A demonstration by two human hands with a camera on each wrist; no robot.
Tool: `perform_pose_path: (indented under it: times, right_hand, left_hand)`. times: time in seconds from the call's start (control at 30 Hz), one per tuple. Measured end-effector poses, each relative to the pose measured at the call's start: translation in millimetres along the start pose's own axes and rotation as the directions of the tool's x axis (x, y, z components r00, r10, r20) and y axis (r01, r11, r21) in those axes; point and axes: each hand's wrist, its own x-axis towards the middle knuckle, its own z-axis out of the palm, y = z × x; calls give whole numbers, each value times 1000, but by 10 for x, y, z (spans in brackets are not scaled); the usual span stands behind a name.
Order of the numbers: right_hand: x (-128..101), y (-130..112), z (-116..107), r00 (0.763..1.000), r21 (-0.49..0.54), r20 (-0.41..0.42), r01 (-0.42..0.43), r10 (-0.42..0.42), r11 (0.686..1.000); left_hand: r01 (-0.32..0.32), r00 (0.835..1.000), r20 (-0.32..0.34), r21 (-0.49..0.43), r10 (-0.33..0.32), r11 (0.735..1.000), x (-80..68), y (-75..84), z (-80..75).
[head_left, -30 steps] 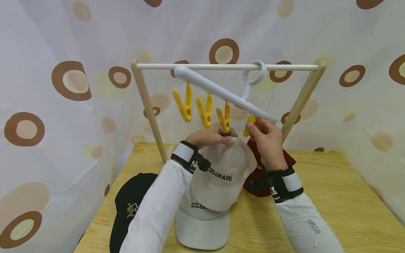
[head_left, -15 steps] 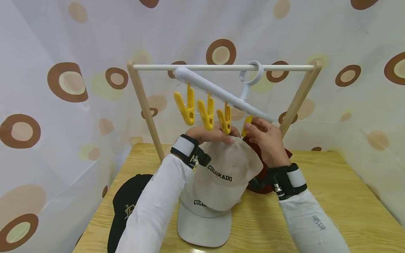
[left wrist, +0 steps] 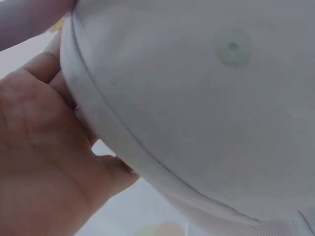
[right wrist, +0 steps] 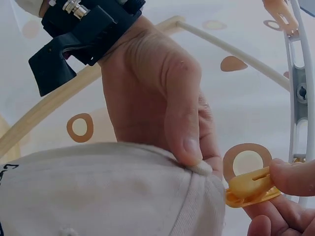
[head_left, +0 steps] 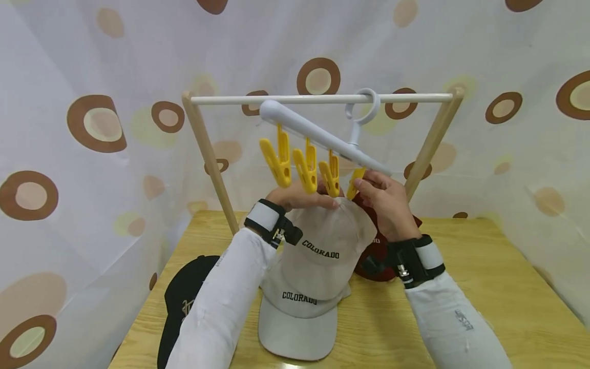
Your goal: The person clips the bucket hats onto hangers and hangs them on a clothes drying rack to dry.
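A beige cap (head_left: 329, 230) lettered COLORADO hangs from my left hand (head_left: 297, 196), whose thumb and fingers pinch the back edge of its crown. My right hand (head_left: 389, 202) squeezes a yellow clip (head_left: 355, 185) hanging from the white hanger (head_left: 318, 133). In the right wrist view, the tip of the clip (right wrist: 251, 188) sits close beside the cap's edge (right wrist: 197, 211), between it and the right thumb (right wrist: 295, 178); whether they touch I cannot tell. Several other yellow clips (head_left: 306, 166) hang to the left along the slanted hanger. The cap's inside (left wrist: 187, 108) fills the left wrist view.
Below, another beige COLORADO cap (head_left: 297, 330) lies on the wooden table (head_left: 488, 287). A dark red cap (head_left: 375, 259) stands behind the right wrist, and a black cap (head_left: 184, 292) lies by the left forearm. The hanger's hook loops over the rack's white bar (head_left: 286, 100).
The hanger's near left end and its clips have swung slightly to the right. Both hands keep their grips on the cap and the clip, with only small shifts.
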Motion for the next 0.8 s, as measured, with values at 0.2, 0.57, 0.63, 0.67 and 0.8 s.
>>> perform_pose_path:
  times: [0.2,0.57,0.63,0.67,0.8]
  right_hand:
    - [10,-18,19,1000,54,21,-13,12,998]
    - [-28,-45,4,999,130,42,-33,28,991]
    - [-33,-48,-1,999,135,46,-35,29,990]
    - [-35,-49,-5,998,137,49,-37,31,990]
    - [-40,-62,-21,998,133,51,-37,30,990]
  left_hand:
    - [31,998,-52,-47,-33,998,-4,5,6]
    - [-12,995,-104,-146,-3,989,6,7,40]
    - [-32,994,-111,-156,14,987,6,11,39]
    - [-41,993,-112,-160,23,986,8,11,37]
    - [-59,993,-113,-168,40,984,17,11,29]
